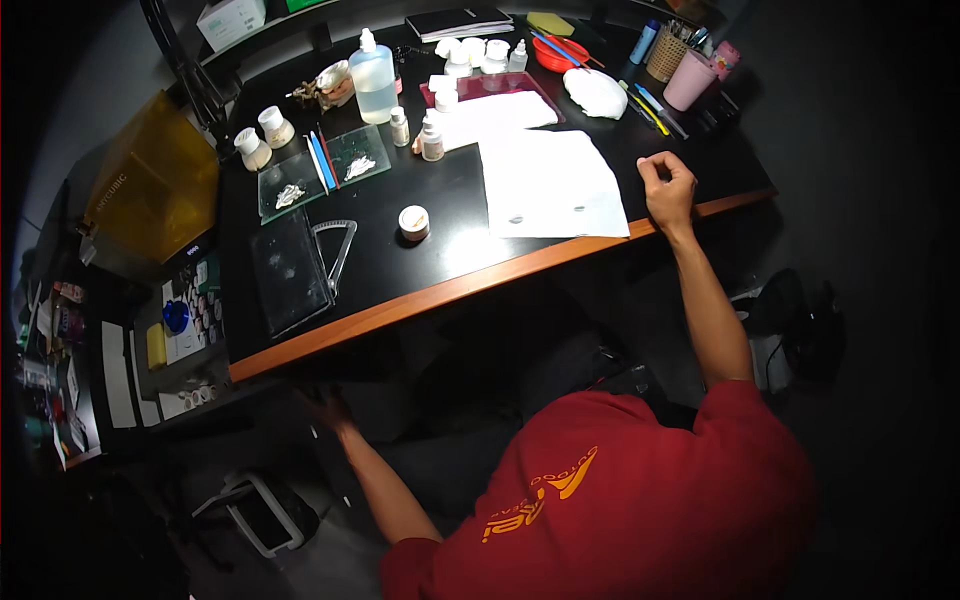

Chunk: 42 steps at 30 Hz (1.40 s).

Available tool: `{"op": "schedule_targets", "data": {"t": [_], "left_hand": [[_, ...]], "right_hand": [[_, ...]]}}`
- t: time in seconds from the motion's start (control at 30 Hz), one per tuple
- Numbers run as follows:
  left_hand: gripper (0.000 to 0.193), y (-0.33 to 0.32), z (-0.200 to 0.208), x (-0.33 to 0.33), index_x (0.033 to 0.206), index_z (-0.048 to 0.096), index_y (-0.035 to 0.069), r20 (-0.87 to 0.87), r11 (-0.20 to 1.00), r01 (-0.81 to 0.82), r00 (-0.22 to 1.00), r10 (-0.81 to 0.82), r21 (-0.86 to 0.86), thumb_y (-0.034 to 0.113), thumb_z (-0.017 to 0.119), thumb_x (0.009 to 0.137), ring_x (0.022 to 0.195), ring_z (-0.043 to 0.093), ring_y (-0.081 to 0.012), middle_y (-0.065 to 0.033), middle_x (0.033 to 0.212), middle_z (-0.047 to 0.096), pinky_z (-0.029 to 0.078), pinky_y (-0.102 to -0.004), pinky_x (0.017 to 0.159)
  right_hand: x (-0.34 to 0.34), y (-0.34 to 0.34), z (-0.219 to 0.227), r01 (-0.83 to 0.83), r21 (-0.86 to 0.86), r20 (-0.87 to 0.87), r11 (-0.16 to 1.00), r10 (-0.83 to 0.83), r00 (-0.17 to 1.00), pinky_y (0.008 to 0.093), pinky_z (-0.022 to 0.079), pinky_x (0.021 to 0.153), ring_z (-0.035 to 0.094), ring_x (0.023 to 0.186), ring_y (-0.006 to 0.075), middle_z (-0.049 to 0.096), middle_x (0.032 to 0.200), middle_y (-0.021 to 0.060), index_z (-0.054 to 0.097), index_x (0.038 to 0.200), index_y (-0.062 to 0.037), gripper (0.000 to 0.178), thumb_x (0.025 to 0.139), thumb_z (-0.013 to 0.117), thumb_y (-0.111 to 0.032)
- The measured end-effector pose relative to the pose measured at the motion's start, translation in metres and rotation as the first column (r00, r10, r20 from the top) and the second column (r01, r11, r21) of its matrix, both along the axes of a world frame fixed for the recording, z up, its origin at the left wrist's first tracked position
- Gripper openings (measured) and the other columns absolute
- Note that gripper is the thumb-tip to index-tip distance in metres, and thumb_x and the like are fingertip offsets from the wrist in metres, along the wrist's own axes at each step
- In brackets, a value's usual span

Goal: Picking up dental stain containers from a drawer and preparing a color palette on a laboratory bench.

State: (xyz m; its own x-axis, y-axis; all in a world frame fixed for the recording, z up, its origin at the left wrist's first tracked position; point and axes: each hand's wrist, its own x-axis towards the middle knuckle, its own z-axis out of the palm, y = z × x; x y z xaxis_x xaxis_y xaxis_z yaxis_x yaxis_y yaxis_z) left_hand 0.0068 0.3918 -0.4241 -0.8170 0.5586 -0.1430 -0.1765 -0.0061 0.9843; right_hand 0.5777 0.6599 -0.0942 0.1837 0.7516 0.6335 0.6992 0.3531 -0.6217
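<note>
My right hand point(668, 190) rests at the table's front edge, just right of a white paper sheet point(550, 185). Its fingers are curled in with the thumb against them, and nothing shows between them. Below the tabletop on the left, in shadow, my left hand point(327, 408) hangs with its fingers apart, though dimly seen. No object is visible in it. Nearest above it on the table lie a dark flat slab point(287, 275) and a clear protractor-like tool point(342, 255). A small round lidded jar point(413, 223) stands left of the paper.
A glass plate point(275, 192) bears white powder heaps and thin tools. Behind stand a large clear bottle point(373, 85), small bottles point(432, 140), a red bowl point(562, 55), a white lump point(596, 93), and a pink cup point(690, 82). An amber-covered machine point(150, 190) stands left; a wooden edge point(480, 283) borders the table.
</note>
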Motion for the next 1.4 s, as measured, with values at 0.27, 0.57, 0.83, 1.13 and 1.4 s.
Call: {"op": "schedule_targets", "data": {"t": [0.27, 0.57, 0.83, 1.13, 1.4], "left_hand": [[0.066, -0.055, 0.009, 0.051, 0.161, 0.037, -0.003, 0.101, 0.945, 0.149, 0.987, -0.124, -0.291, -0.002, 0.057, 0.098, 0.135, 0.057, -0.0352, -0.0185, 0.155, 0.053, 0.051, -0.0427, 0.113], [0.049, -0.075, 0.112, 0.139, 0.140, 0.063, -0.007, -0.066, 0.867, 0.170, 0.972, -0.226, -0.469, 0.002, 0.068, 0.093, 0.125, 0.067, -0.0273, -0.0209, 0.139, 0.068, 0.048, -0.0376, 0.110], [0.046, -0.060, 0.204, 0.192, 0.145, 0.059, -0.005, -0.309, 0.876, 0.165, 0.893, -0.328, -0.453, 0.001, 0.068, 0.101, 0.123, 0.069, -0.0245, -0.0210, 0.138, 0.068, 0.054, -0.0326, 0.106], [0.050, -0.017, 0.206, 0.223, 0.124, 0.069, -0.010, -0.599, 0.764, 0.076, 0.572, -0.560, -0.641, 0.021, 0.083, 0.087, 0.115, 0.071, -0.0454, -0.0319, 0.122, 0.072, 0.053, -0.0500, 0.102], [0.025, 0.042, 0.132, 0.202, 0.097, 0.072, -0.008, -0.282, 0.528, 0.243, 0.629, -0.724, -0.814, 0.014, 0.072, 0.085, 0.075, 0.070, -0.0275, -0.0230, 0.086, 0.073, 0.054, -0.0442, 0.074]], "right_hand": [[-0.010, -0.010, 0.003, -0.056, 0.028, 0.004, 0.998, 0.056, 0.998, 0.0318, 0.046, 0.058, 0.061, 0.063, 0.0156, 0.066, 0.076, 0.0082, 0.070, 0.082, 0.0000, 0.015, 0.092, 0.075, -0.009], [0.009, -0.012, -0.003, -0.241, 0.176, -0.287, 0.954, 0.284, 0.915, 0.0238, 0.035, 0.052, 0.050, 0.058, 0.0039, 0.061, 0.070, -0.0015, 0.068, 0.081, -0.0008, 0.017, 0.095, 0.074, -0.006], [0.022, -0.036, 0.015, -0.351, 0.143, -0.358, 0.925, 0.379, 0.853, 0.0224, 0.032, 0.051, 0.046, 0.058, 0.0011, 0.056, 0.065, -0.0042, 0.065, 0.083, -0.0041, 0.015, 0.097, 0.069, -0.005], [0.069, -0.014, 0.029, -0.825, -0.039, -0.637, 0.564, 0.622, 0.455, 0.0268, 0.047, 0.065, 0.060, 0.070, 0.0056, 0.066, 0.072, -0.0012, 0.074, 0.095, -0.0021, 0.015, 0.099, 0.074, -0.016], [0.181, 0.075, 0.138, -0.528, 0.056, -0.244, 0.847, 0.525, 0.816, 0.0217, 0.045, 0.066, 0.059, 0.072, 0.0019, 0.067, 0.078, -0.0030, 0.072, 0.094, -0.0020, 0.010, 0.099, 0.071, -0.011]]}}
